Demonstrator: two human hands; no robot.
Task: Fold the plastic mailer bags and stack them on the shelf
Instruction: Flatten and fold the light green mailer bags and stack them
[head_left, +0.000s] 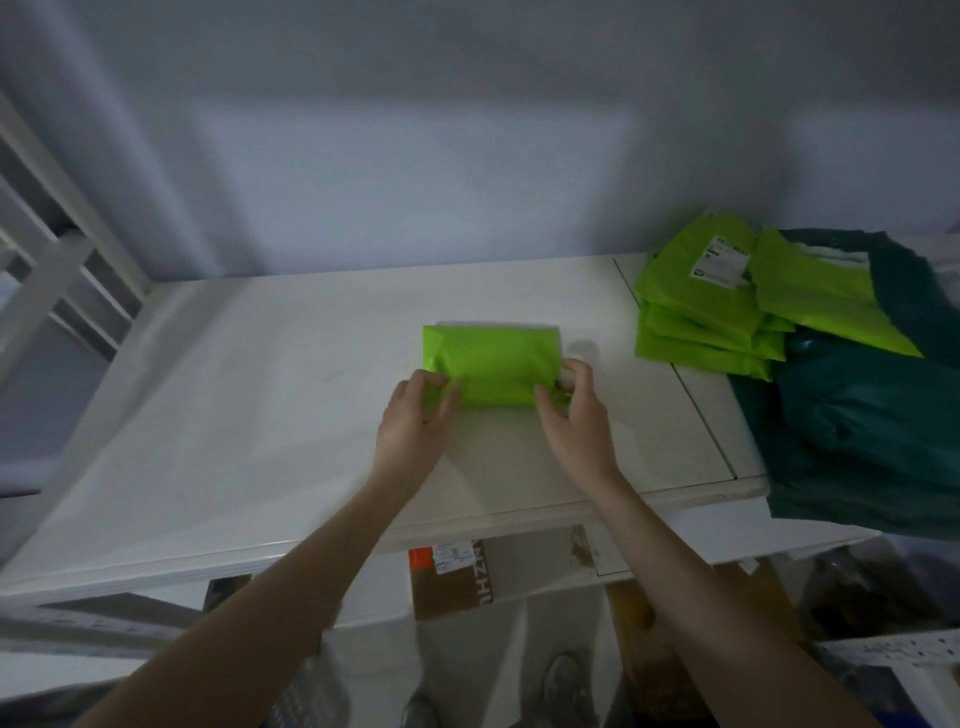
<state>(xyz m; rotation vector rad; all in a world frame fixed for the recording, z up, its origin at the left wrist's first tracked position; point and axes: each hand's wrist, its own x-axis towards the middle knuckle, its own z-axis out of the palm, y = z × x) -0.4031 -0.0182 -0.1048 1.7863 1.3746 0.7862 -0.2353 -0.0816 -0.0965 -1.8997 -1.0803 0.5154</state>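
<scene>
The folded lime-green mailer bag (491, 364) lies flat on the white shelf (234, 415), near the middle of the shelf surface. All positions below are given relative to this bag.

Left hand (413, 421) — at the bag's near-left corner, fingers curled onto the plastic and gripping that edge. Right hand (574, 410) — at the bag's near-right corner, thumb on top and fingers wrapped round the end, pinching it. Both forearms extend from the bag toward the camera.

To the right of the bag, well apart from it, a stack of folded lime-green bags (706, 317) rests on the same shelf; the top one carries a white label. Beyond that stack, farther right, dark teal bags (857, 421) lie in a loose heap overhanging the shelf's front edge.

Below the bag, under the shelf edge, a brown cardboard box (452, 582) with printed lettering is visible. Left of the bag, at the shelf's end, stands a white frame (62, 270).
</scene>
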